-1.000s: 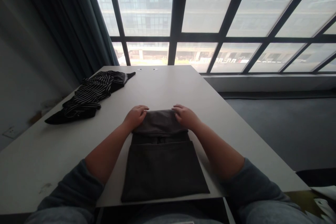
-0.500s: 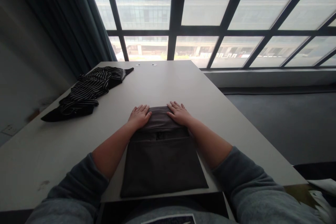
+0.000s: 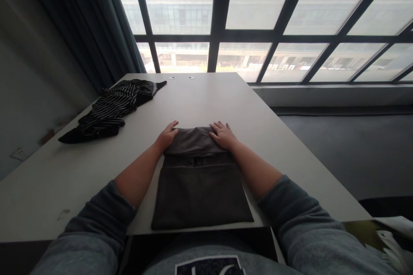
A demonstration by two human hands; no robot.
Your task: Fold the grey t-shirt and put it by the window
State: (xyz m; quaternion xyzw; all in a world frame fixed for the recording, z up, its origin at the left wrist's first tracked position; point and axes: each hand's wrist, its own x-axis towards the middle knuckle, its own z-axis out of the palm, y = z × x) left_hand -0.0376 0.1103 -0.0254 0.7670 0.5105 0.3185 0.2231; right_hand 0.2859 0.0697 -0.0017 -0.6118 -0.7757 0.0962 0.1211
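A dark grey-brown piece of cloth (image 3: 201, 197), folded into a flat rectangle, lies in front of me near the table's front edge. Its far part is folded over and a little wrinkled, with a narrow strip and a small dark detail below the fold. My left hand (image 3: 167, 136) rests at the far left corner of the cloth, fingers stretched forward and thumb at its edge. At the far right corner my right hand (image 3: 223, 135) lies with its fingers spread, partly on the cloth. Neither hand grips it.
A crumpled black garment with white stripes (image 3: 111, 109) lies on the left of the white table (image 3: 213, 99). Beyond the table stand a large window and a dark curtain (image 3: 80, 21). Some pale objects (image 3: 390, 240) are at the lower right.
My left hand has slid outward from the top of the cloth to its left edge. My right hand stays at the right corner. The view has shifted slightly.
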